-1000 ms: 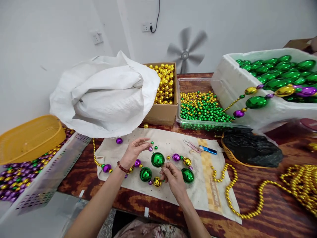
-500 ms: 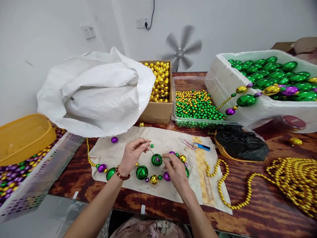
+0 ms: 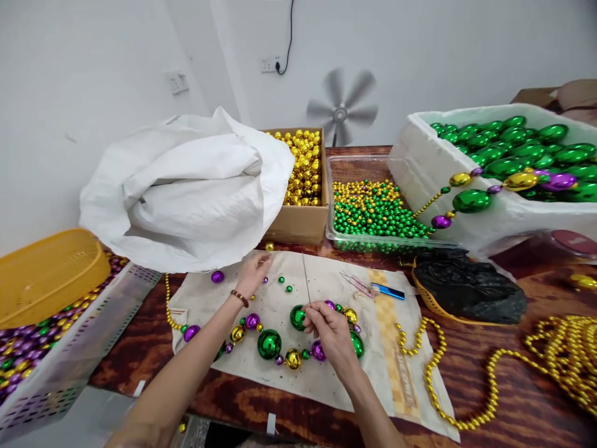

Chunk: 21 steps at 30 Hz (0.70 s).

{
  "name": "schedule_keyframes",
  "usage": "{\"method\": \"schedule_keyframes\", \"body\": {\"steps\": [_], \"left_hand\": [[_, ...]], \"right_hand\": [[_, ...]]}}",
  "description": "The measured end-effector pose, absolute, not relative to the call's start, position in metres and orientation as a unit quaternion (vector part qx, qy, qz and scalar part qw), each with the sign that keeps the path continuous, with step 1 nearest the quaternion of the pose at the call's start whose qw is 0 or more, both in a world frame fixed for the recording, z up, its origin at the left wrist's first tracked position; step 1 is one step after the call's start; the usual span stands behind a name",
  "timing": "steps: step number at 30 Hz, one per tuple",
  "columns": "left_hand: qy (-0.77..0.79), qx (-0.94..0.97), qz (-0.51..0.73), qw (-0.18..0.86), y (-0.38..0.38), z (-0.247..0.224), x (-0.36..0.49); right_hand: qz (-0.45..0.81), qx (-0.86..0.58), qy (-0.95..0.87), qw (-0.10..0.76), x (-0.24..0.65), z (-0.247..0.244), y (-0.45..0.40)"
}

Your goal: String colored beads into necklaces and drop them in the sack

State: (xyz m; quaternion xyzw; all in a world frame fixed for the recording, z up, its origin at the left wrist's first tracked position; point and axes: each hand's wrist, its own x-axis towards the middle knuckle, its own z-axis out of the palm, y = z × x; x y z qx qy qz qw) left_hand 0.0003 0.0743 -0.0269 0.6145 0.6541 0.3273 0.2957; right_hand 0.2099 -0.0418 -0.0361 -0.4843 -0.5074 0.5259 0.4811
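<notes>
My right hand point(image 3: 326, 326) pinches a long thin needle point(image 3: 306, 280) that points up and away over the cloth. Right beside those fingertips is a large shiny green bead point(image 3: 297, 317), partly covered by them. My left hand point(image 3: 255, 272) stretches toward the back of the cloth, its fingers extended close to a gold bead point(image 3: 269, 246); nothing shows in it. Between my arms curves a strand of purple, gold and green beads, including a big green ball point(image 3: 269, 343) and a gold ball point(image 3: 293, 359). Small loose green beads point(image 3: 282, 280) and a purple bead point(image 3: 217, 276) lie on the cloth.
Behind stand a white sack point(image 3: 186, 199), a carton of gold beads point(image 3: 301, 224), a clear tray point(image 3: 332, 218) and a foam box point(image 3: 415, 162). Tweezers point(image 3: 357, 283), a blue cutter point(image 3: 388, 291) and a gold bead chain point(image 3: 489, 410) lie right. A basket point(image 3: 116, 305) is left.
My left hand has let go of the needle and moved to the back of the cloth. The needle now stands upward from my right hand. The view has tilted slightly up.
</notes>
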Motion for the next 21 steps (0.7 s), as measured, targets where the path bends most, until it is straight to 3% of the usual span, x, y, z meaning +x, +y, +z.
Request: {"method": "schedule_keyframes", "body": {"steps": [4,9,14,21], "left_hand": [[0.706,0.625,0.271,0.192,0.119,-0.044,0.000],[0.732,0.638,0.196,0.134,0.141,-0.049,0.013],[0.719,0.667,0.157,0.113,0.136,-0.044,0.017],[0.665,0.715,0.160,0.143,0.120,-0.043,0.016]], "right_hand": [[0.576,-0.459,-0.440,0.513,0.212,-0.011,-0.043],[0.576,-0.437,-0.430,0.541,0.224,0.029,-0.047],[0.577,-0.426,-0.437,0.543,0.230,0.043,-0.049],[0.597,-0.413,-0.436,0.532,0.214,0.026,-0.056]]}}
